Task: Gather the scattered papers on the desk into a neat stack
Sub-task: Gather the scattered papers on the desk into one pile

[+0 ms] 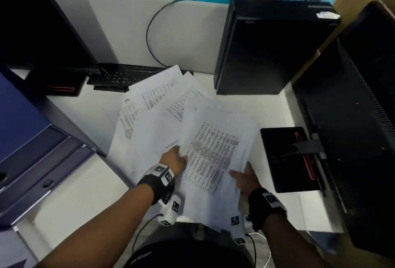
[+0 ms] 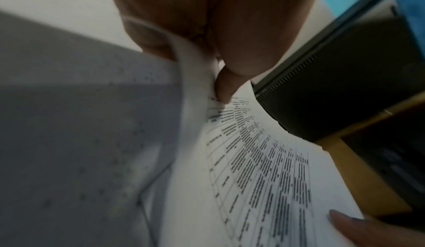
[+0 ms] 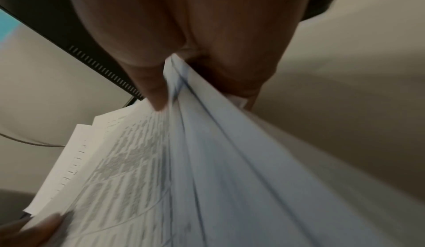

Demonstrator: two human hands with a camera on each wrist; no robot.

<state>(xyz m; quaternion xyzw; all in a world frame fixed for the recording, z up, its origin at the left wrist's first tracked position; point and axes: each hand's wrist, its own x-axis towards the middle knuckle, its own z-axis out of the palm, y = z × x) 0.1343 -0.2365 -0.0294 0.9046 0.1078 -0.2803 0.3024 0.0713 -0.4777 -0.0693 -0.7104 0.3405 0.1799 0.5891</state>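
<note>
Fanned papers held over the middle of the white surface, near its front edge. Risk, as judged: the sheets are unaligned, so the far ones could slide out or crease if the bundle tilts. Left hand pinches the sheets' near-left edge, fingers closed on paper; right hand clamps the near-right corner, thumb on top

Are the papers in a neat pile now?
No, the papers are fanned out at different angles while the left hand and right hand hold them.
</note>
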